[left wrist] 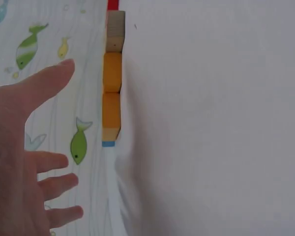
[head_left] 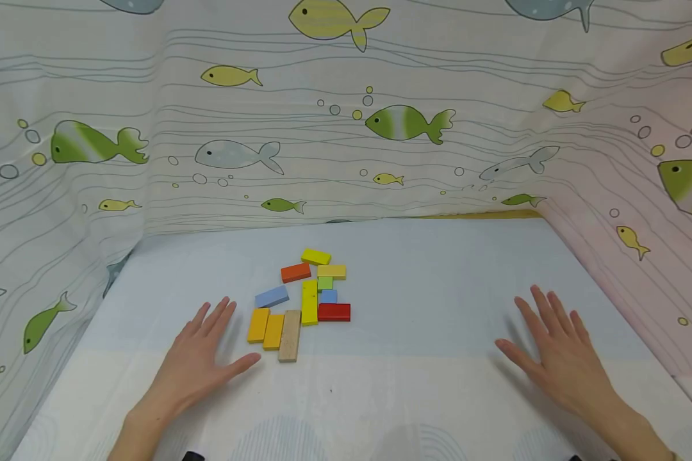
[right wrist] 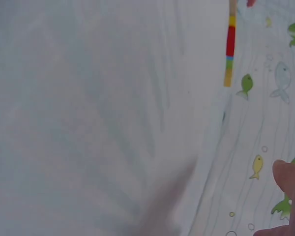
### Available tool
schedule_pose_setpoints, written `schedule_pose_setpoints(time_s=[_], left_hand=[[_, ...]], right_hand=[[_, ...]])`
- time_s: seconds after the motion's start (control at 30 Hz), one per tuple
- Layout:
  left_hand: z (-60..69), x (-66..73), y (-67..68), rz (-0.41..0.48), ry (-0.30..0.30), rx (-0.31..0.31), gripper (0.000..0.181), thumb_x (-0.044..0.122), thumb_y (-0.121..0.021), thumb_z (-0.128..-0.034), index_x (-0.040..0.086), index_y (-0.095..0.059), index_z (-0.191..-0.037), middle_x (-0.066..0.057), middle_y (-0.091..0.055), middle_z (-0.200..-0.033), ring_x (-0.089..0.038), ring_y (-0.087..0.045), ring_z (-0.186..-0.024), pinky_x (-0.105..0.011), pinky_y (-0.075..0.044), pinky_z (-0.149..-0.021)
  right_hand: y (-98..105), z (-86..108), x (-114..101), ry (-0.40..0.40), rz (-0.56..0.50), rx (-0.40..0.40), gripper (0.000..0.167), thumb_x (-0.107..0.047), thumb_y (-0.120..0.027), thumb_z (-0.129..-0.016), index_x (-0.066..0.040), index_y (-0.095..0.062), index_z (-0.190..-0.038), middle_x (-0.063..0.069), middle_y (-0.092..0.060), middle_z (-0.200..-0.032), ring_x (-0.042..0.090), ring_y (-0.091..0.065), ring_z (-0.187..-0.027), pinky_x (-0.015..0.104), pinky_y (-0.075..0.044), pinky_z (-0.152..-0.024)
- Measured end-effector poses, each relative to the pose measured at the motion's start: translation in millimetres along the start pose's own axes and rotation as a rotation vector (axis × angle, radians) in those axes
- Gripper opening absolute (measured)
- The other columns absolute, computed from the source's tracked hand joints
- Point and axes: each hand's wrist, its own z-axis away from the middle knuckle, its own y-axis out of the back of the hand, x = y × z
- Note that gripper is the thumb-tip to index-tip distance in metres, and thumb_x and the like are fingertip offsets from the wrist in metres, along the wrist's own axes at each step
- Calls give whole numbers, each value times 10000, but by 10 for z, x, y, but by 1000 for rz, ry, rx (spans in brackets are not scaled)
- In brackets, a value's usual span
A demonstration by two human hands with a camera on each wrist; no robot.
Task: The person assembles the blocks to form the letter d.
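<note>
Head view forward-down; wrist views low; all share blocks [head_left: 309, 302].

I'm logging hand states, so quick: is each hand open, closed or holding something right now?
Left hand: open, holding nothing, beside the orange blocks.
Right hand: open, fingers spread, holding nothing.

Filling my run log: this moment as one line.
left hand: empty, nearest orange blocks | right hand: empty, farther away | long yellow block: beside red block

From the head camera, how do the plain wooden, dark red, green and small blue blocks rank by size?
Plain wooden block
Dark red block
Green block and small blue block: too alike to rank
</note>
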Motion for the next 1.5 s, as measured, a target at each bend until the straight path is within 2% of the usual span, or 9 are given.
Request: schedule_pose_setpoints(time_s=[0.17,0.43,0.7,0.83,0.93,1.0,1.1,1.3,1.5], left_hand=[[-43,74,-35,-2,-2,-22,1122,797,-614,-768,88,-285,-1574,-166,-293,-1618,-436,-187,-1486,-684,-197,-1156],[-79,131,-94,19,-25,-34,1135,815,-618,-747,103,-301,-1572,-152,-333,-1605,-418,-237,-1474,-698,-285,-1114],[-85,148,-126,56,-46,-42,1146,811,-649,-724,105,-319,-1565,-134,-360,-1593,-401,-261,-1472,-675,-328,-1105],[-93,187,-122,75,-54,-40,1134,792,-675,-720,108,-334,-1557,-145,-391,-1572,-398,-271,-1463,-682,-345,-1088],[-101,215,-119,90,-55,-50,1133,777,-694,-715,103,-339,-1554,-152,-402,-1563,-398,-272,-1460,-689,-348,-1081],[-106,228,-124,104,-50,-61,1130,758,-715,-712,109,-336,-1556,-144,-397,-1568,-392,-264,-1466,-690,-347,-1081],[-115,238,-140,129,-46,-75,1116,716,-752,-708,118,-340,-1556,-129,-389,-1576,-383,-257,-1474,-691,-350,-1078],[-145,260,-178,170,-65,-85,1072,630,-807,-707,128,-364,-1545,-117,-380,-1584,-365,-266,-1479,-679,-359,-1082],[-169,287,-189,201,-104,-73,1039,584,-833,-706,131,-393,-1530,-108,-407,-1569,-361,-284,-1474,-665,-367,-1085]], right_hand=[[-4,-27,-41,3,-39,9,827,-486,-664,-918,-51,-337,-1541,188,-189,-1650,358,-82,-1543,556,57,-1238],[-28,-47,-88,-7,-99,18,787,-462,-696,-903,-52,-398,-1504,188,-282,-1614,359,-198,-1514,414,13,-1268],[-44,-61,-132,12,-141,43,758,-432,-717,-895,-60,-425,-1487,192,-338,-1582,384,-302,-1456,395,-22,-1269],[-37,-68,-168,0,-191,43,736,-401,-723,-899,-71,-429,-1488,186,-352,-1571,447,-356,-1391,482,-103,-1255],[-20,-75,-212,-34,-236,24,725,-394,-715,-908,-90,-422,-1498,166,-347,-1580,478,-371,-1358,632,-244,-1143],[-7,-79,-239,-61,-264,5,723,-396,-709,-915,-106,-413,-1508,150,-340,-1589,483,-370,-1358,687,-307,-1041],[0,-88,-276,-94,-292,-16,719,-410,-705,-918,-135,-411,-1514,104,-341,-1600,461,-379,-1372,682,-355,-970],[-24,-94,-326,-116,-325,-15,718,-412,-714,-913,-156,-416,-1515,82,-399,-1572,422,-418,-1374,651,-389,-981],[-57,-119,-405,-131,-349,-24,696,-434,-712,-911,-234,-426,-1513,48,-459,-1537,370,-448,-1370,589,-400,-1002]])
